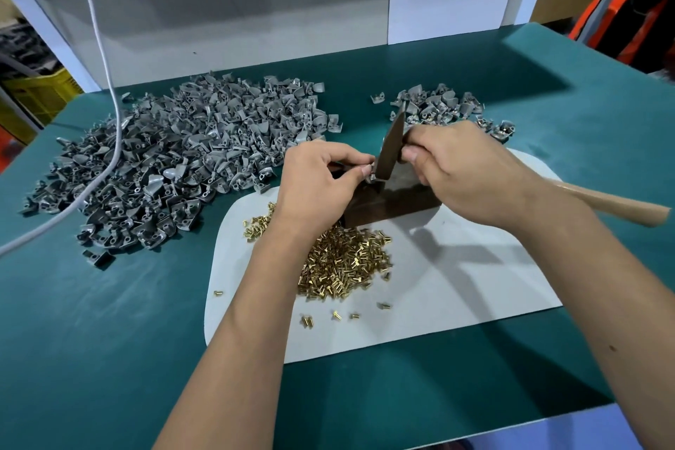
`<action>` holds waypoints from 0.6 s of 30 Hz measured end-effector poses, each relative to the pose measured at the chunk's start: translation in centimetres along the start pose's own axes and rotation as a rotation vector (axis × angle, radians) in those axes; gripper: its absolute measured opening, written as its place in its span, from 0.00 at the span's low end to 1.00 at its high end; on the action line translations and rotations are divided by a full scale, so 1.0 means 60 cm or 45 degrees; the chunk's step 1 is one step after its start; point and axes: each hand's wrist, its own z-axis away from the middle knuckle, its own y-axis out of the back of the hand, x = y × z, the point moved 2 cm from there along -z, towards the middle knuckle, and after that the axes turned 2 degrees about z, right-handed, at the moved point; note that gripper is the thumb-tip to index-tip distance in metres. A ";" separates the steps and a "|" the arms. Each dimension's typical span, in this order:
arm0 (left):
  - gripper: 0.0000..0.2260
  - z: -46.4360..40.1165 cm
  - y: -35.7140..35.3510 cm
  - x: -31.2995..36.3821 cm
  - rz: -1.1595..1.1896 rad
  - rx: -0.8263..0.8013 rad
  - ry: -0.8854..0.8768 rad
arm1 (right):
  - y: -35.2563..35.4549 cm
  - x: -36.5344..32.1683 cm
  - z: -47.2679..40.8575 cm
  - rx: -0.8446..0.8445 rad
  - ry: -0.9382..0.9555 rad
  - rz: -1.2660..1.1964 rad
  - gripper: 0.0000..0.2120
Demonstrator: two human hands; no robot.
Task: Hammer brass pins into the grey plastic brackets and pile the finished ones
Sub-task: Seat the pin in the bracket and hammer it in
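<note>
Bracket we're pinching with our left hand while our right hand is gripping the hammer; fingertips are risking a whack, sitting so close.

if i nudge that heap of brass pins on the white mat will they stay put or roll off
The brass pins are short and round-bodied, so they would probably roll and scatter; several strays already lie apart on the white mat. Each has a wider head, so it would likely curve rather than run straight. They look like solid metal, probably heavy for their size.
</note>
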 end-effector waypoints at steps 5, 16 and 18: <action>0.05 0.000 -0.001 0.001 0.057 -0.001 0.060 | 0.007 -0.005 0.009 0.168 0.040 -0.007 0.09; 0.06 0.000 0.002 -0.003 0.105 -0.012 0.097 | -0.011 -0.017 0.001 0.109 0.029 0.157 0.07; 0.05 0.002 0.002 -0.003 0.113 -0.006 0.103 | -0.006 -0.015 -0.001 0.118 0.036 0.188 0.07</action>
